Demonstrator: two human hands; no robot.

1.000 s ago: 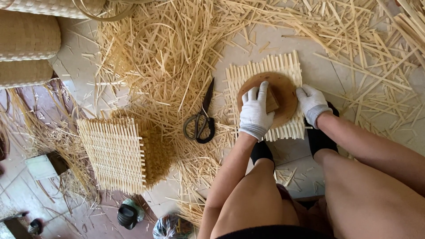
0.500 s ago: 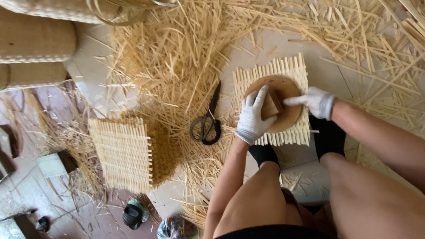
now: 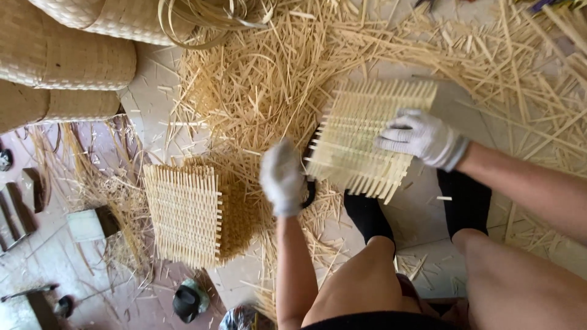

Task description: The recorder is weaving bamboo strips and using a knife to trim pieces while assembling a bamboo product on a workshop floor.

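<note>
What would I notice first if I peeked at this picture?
Probably the two white-gloved hands in the middle: the right hand grips a square woven mat lifted off the floor, while the left hand is blurred beside its edge. All around lies a mess of pale straw strips, with a stack of woven mats to the left.

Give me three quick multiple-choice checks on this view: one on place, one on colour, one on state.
1. Where does the stack of woven mats lie?
A. left of the left hand
B. on the person's lap
C. on top of the baskets

2. What colour are the gloves?
A. black
B. white
C. blue

3. How is the woven mat held?
A. flat under both hands
B. rolled into a tube
C. lifted and tilted by the right hand

Key: 1 A, the stack sits on the floor left of the left hand. 2 B, both gloves show white. 3 C, the right hand grips its edge, mat tilted.
</note>
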